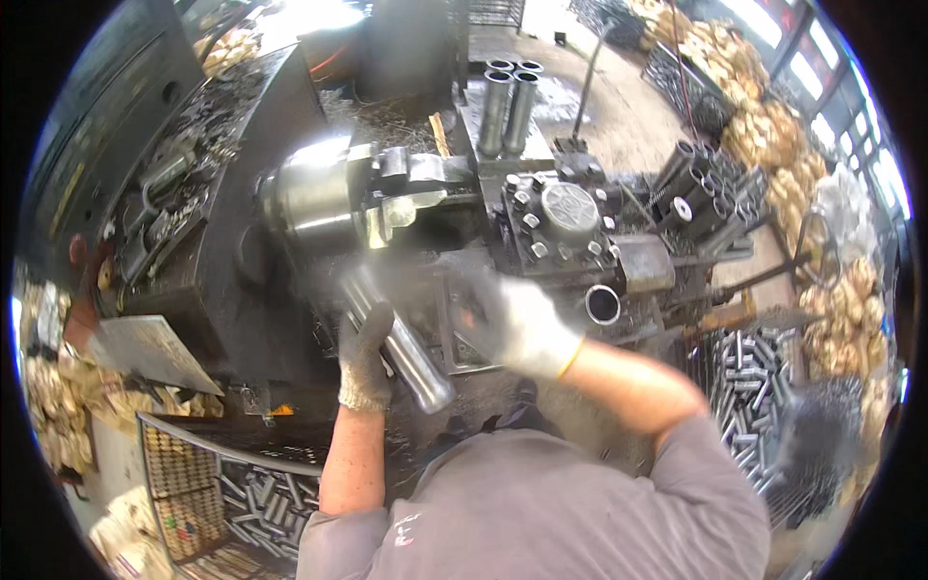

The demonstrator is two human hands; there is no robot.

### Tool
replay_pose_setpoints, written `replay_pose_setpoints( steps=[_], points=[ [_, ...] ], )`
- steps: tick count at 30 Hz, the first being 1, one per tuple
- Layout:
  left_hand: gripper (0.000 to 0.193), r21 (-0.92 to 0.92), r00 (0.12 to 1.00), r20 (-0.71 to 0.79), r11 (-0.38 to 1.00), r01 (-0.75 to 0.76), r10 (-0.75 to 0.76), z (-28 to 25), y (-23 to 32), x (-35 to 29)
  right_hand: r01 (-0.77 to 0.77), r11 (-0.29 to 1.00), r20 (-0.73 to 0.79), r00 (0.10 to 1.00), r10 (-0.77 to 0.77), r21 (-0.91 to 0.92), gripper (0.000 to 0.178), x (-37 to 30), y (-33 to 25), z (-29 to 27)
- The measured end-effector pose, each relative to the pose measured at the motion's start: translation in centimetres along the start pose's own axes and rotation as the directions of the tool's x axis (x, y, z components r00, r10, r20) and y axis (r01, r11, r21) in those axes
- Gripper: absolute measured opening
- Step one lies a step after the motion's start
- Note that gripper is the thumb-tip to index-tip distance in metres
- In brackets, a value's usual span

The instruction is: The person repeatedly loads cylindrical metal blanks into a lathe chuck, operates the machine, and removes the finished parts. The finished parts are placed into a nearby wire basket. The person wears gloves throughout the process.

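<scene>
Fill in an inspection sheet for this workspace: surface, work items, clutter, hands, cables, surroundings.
Surface: dark metal machine with a shiny round chuck.
Work items: metal tube, tilted, in hand; four upright tubes standing behind the machine's bolted block.
Clutter: loose metal bits on the left; short metal pieces heaped at lower right; more in a wire basket at lower left.
Hands: left hand, gloved, grips the tube; right hand, gloved, is blurred, its grip unclear.
Cables: nothing seen for certain.
Surroundings: pale bundles along the right.
</scene>
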State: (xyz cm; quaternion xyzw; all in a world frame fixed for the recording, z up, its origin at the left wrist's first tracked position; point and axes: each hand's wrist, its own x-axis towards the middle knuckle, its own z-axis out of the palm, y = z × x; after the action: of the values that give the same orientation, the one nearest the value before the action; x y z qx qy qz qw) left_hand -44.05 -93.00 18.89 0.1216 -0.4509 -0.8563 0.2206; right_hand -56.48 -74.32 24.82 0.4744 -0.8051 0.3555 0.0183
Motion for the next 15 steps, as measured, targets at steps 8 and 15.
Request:
replay_pose_setpoints(
  steps=[8,15],
  points=[
    [0.082,-0.492,0.949,-0.003,0.826,0.274,-0.316,-6.7,-6.7,-1.0,-0.569,0.794,0.302,0.811,0.5,0.212,0.038,-3.5,3.8,3.9],
    [0.094,-0.318,0.997,0.025,0.945,0.076,-0.072,5.5,-3.5,-0.4,-0.703,0.697,0.534,0.646,0.545,0.139,0.081,0.8,-1.4,0.8]
  ],
)
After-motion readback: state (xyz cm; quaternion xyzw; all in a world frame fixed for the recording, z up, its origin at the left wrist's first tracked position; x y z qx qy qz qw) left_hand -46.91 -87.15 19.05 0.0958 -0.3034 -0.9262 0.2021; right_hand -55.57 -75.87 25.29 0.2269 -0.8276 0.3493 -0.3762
